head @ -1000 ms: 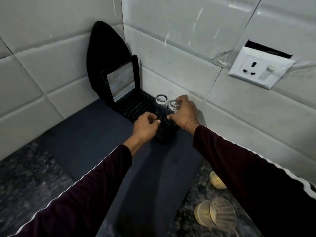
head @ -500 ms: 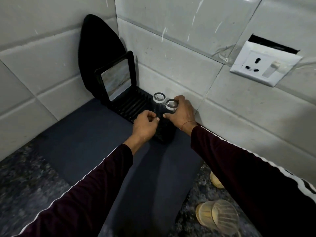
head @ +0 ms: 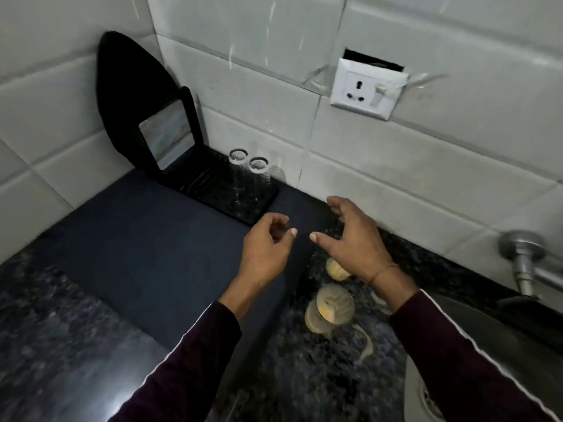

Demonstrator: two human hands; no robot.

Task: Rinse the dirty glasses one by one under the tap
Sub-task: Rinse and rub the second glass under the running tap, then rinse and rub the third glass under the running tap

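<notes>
Two clear glasses [head: 248, 181] stand side by side on a black ribbed tray [head: 210, 193] against the tiled wall. Both hands hover empty in front of the tray, apart from the glasses. My left hand [head: 266, 249] has loosely curled fingers. My right hand [head: 353, 239] has spread, relaxed fingers. Under my right hand a dirty glass with yellow residue [head: 330, 307] lies on the granite counter, and a second dirty glass [head: 336, 266] shows partly behind the wrist. The steel tap [head: 525, 263] juts from the wall at the far right, above the sink [head: 475, 339].
A dark mat [head: 146, 245] covers the counter's middle. A black board and a small mirror [head: 166, 138] lean in the corner. A white wall socket [head: 364, 91] sits above the counter. The sink drain [head: 429, 400] is at the lower right.
Both hands have let go of the clear glasses on the tray and pulled back toward me. The view has swung right, bringing the tap and sink in.
</notes>
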